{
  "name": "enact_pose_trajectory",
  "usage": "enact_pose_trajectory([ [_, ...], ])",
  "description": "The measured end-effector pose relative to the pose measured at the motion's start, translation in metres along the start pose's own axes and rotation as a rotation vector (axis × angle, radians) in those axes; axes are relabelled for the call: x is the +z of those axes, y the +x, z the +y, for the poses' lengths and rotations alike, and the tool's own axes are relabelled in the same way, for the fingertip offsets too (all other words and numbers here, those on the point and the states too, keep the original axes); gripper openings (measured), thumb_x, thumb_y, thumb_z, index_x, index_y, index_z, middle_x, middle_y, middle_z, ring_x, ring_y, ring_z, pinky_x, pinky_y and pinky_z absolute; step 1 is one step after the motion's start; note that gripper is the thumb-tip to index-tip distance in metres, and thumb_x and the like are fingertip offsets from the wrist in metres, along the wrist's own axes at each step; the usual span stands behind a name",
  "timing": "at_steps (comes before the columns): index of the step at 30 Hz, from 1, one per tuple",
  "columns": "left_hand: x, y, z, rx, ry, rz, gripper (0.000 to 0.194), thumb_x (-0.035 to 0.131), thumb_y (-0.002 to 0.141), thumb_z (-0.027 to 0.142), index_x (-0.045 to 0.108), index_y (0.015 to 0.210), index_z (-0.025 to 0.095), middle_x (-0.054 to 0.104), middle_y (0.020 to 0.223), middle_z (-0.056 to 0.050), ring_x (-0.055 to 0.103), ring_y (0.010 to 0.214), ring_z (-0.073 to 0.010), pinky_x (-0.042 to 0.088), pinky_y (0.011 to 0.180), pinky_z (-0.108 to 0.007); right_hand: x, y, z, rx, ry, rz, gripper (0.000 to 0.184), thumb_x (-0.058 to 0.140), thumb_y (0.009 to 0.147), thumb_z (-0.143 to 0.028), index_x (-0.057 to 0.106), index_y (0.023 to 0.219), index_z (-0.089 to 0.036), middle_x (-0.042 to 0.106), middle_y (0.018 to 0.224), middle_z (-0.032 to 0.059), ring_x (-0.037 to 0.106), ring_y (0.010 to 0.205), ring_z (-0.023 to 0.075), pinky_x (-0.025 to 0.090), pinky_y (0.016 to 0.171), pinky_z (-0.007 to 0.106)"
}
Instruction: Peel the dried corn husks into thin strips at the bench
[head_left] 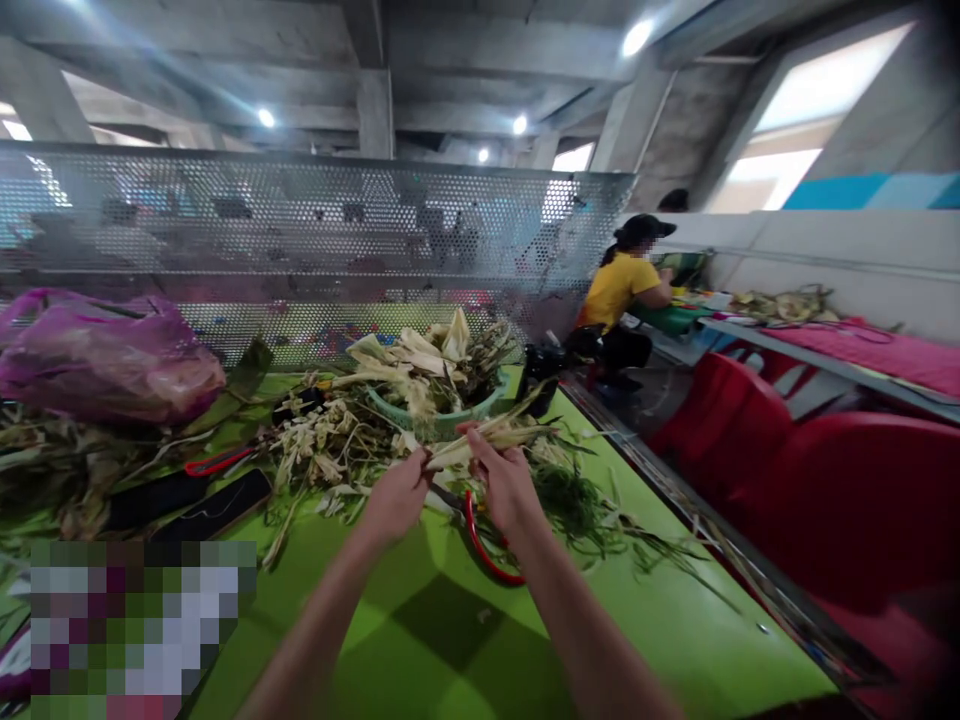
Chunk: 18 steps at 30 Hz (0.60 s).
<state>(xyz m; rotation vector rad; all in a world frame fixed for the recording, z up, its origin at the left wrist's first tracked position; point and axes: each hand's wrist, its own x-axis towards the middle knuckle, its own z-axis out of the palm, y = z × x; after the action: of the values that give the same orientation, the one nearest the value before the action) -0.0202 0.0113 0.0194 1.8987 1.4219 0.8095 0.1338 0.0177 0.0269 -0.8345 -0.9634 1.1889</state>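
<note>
Between my two hands stretches a bundle of pale dried husk strips (pixel 452 453). My left hand (pixel 399 492) pinches its left end, while my right hand (pixel 504 478) grips it further right, where loose leafy ends stick out. Just below my hands lie scissors with red handles (pixel 474 535), partly hidden by my right hand. Behind the bundle stands a green basket (pixel 480 408) heaped with dried husks (pixel 420 355). More dried plant pieces (pixel 334 440) spread over the table left of my hands, and dark green strands (pixel 574 500) lie to the right.
On the green table (pixel 360 640), a purple plastic bag (pixel 112 360), a red-handled tool (pixel 217 462) and a dark phone-like slab (pixel 217 503) lie left. A perforated metal screen (pixel 315 250) rises behind. Red chairs (pixel 840 500) and a seated person in yellow (pixel 619 290) are at right.
</note>
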Motion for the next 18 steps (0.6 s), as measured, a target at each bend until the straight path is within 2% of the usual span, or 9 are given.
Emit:
enact_pose_trajectory([
  [2,-0.004,-0.001,-0.001,0.032,0.062,-0.064,0.017,0.041,0.087,0.035,0.052,0.089,0.022,0.061,0.080,-0.003,0.056,0.076,-0.0181,0.041,0.071,-0.027,-0.006,0.006,0.001,-0.046,0.023,0.074,0.027,0.073,0.069,-0.039,0.067,0.081,-0.016,0.057,0.067,-0.0002,0.036,0.046,0.0064,0.026,0.040,0.019],
  [4,-0.007,-0.001,-0.003,0.074,0.066,-0.131,0.022,0.044,0.085,0.042,0.052,0.088,0.021,0.060,0.077,-0.001,0.054,0.072,-0.0171,0.041,0.069,-0.026,-0.010,0.010,0.003,-0.080,0.021,0.102,0.026,0.074,0.068,-0.039,0.064,0.078,-0.017,0.059,0.070,-0.0005,0.034,0.045,0.0053,0.024,0.039,0.019],
  [9,-0.003,-0.001,-0.002,0.144,-0.122,-0.170,0.033,0.050,0.082,0.045,0.055,0.099,0.017,0.062,0.088,-0.006,0.054,0.078,-0.0181,0.044,0.072,-0.029,-0.006,0.006,0.004,-0.075,-0.129,0.021,0.026,0.072,0.070,-0.041,0.062,0.076,-0.017,0.051,0.057,-0.0041,0.033,0.042,0.0060,0.025,0.038,0.020],
  [13,0.006,-0.001,0.004,0.202,-0.376,-0.182,0.041,0.045,0.087,0.039,0.049,0.120,0.015,0.061,0.103,-0.010,0.057,0.083,-0.0180,0.047,0.076,-0.030,0.003,-0.004,0.000,-0.134,-0.321,-0.111,0.024,0.065,0.077,-0.041,0.063,0.076,-0.018,0.052,0.057,-0.0023,0.044,0.049,0.0110,0.035,0.045,0.022],
  [16,0.009,-0.001,0.008,0.190,-0.436,-0.176,0.044,0.042,0.088,0.036,0.048,0.127,0.015,0.062,0.103,-0.011,0.058,0.080,-0.0179,0.048,0.074,-0.030,0.005,-0.006,-0.002,-0.231,-0.412,-0.168,0.023,0.061,0.080,-0.040,0.065,0.076,-0.018,0.059,0.064,0.0015,0.056,0.066,0.0175,0.045,0.060,0.027],
  [18,0.008,-0.001,0.010,0.211,-0.461,-0.170,0.046,0.045,0.087,0.037,0.049,0.128,0.016,0.062,0.110,-0.011,0.058,0.090,-0.0199,0.047,0.083,-0.032,0.004,-0.005,-0.001,-0.265,-0.434,-0.173,0.021,0.060,0.081,-0.038,0.066,0.078,-0.017,0.062,0.069,0.0026,0.059,0.073,0.0189,0.046,0.069,0.029],
])
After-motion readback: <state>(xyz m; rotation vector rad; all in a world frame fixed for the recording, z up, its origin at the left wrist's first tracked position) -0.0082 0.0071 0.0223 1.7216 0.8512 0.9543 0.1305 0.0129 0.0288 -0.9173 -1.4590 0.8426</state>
